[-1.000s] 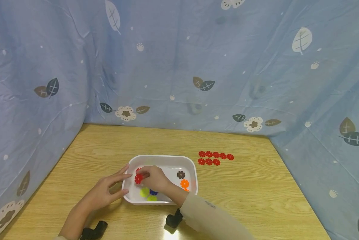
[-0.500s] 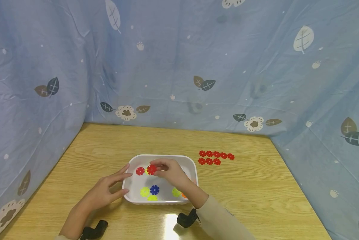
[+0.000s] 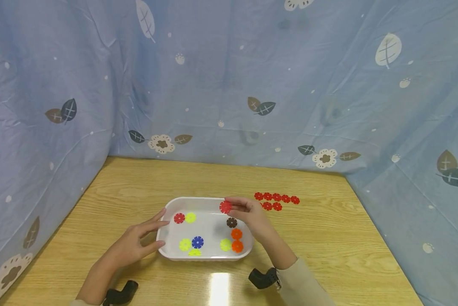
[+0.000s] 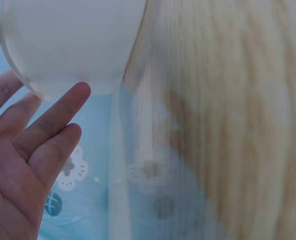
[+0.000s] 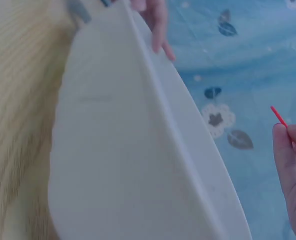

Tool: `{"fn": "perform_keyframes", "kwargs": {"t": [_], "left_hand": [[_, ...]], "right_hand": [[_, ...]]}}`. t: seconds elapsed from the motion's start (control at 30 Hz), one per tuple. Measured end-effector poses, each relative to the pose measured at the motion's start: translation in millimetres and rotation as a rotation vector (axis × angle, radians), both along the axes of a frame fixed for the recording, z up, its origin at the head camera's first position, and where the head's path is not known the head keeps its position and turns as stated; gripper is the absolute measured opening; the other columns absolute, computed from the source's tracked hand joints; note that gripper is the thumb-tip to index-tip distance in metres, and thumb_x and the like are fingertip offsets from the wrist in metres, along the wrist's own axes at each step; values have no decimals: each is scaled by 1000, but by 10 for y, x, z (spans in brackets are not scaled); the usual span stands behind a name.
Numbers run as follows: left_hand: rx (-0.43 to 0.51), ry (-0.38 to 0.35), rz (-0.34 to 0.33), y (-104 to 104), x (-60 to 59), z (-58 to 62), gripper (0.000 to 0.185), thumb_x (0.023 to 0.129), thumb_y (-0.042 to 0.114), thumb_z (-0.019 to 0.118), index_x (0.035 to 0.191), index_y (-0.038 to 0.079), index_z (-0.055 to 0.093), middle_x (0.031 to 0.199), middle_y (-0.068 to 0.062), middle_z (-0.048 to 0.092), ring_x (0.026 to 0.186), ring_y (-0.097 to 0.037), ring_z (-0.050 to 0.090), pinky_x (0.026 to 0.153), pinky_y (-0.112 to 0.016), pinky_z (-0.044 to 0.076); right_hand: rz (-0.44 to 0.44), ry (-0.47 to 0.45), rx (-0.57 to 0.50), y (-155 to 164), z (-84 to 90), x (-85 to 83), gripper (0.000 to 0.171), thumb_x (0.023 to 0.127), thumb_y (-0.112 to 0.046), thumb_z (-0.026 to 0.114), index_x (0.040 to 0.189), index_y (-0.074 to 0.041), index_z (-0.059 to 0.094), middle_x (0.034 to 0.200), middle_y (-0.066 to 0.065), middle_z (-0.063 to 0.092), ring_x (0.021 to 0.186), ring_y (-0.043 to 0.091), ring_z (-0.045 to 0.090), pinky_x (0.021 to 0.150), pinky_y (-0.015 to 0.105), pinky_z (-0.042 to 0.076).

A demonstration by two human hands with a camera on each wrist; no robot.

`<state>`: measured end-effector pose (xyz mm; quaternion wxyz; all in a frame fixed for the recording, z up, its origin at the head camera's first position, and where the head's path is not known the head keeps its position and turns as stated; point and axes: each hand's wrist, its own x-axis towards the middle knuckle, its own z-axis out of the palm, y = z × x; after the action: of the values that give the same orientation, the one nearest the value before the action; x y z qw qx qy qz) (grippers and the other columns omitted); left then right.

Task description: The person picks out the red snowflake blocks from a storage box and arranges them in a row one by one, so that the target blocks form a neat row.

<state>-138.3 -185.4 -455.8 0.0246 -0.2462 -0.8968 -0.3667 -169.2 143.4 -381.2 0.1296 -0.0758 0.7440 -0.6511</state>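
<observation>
At the right back part of a white plastic tub (image 3: 209, 229), my right hand (image 3: 254, 217) pinches a red snowflake disc (image 3: 225, 207) by its edge. In the right wrist view the disc (image 5: 278, 115) shows edge-on between thumb and fingertips, above the tub's level. My left hand (image 3: 134, 245) lies against the tub's left side, fingers straight and spread; the left wrist view shows fingertips at the tub wall (image 4: 72, 45). Inside the tub lie another red disc (image 3: 179, 218), a blue one (image 3: 197, 242), a brown one (image 3: 231, 222), two orange (image 3: 237, 233) and several yellow-green discs (image 3: 185, 244).
To the right behind the tub, red discs lie flat on the wooden table (image 3: 328, 238) in two rows, a longer back row (image 3: 277, 197) and a shorter front row (image 3: 277, 206) partly covered by my right hand. A blue patterned curtain (image 3: 221, 85) closes the back and sides.
My right hand has picked up a red disc at the tub's left and carried it rightward to the tub's right back side. The left hand has stayed in place.
</observation>
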Motion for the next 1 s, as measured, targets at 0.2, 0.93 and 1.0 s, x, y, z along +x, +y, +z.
{"fn": "perform_keyframes", "kwargs": {"t": [0.2,0.93,1.0], "left_hand": [[18,-23,-2,-4,5,-16,45,80,35,65,122,23,55,144,3,33,125,-21,40,95,-4,25],[40,-5,-8,-2,12,-13,44,80,33,66,121,22,56,143,2,34,124,-19,41,93,-3,27],[42,-9,-8,0,14,-10,44,80,33,66,121,23,56,143,2,34,125,-19,40,93,-2,27]], "right_hand": [[-109,29,12,268,-222,-53,35,80,-4,64,115,-5,59,113,10,60,94,16,58,79,19,50],[-438,-71,-87,1306,-707,-180,44,86,-7,57,127,-1,45,104,-5,56,94,5,55,84,20,48],[-483,-83,-85,1390,-747,-205,43,86,-6,56,128,-1,45,103,-5,56,94,5,56,84,19,48]]}}
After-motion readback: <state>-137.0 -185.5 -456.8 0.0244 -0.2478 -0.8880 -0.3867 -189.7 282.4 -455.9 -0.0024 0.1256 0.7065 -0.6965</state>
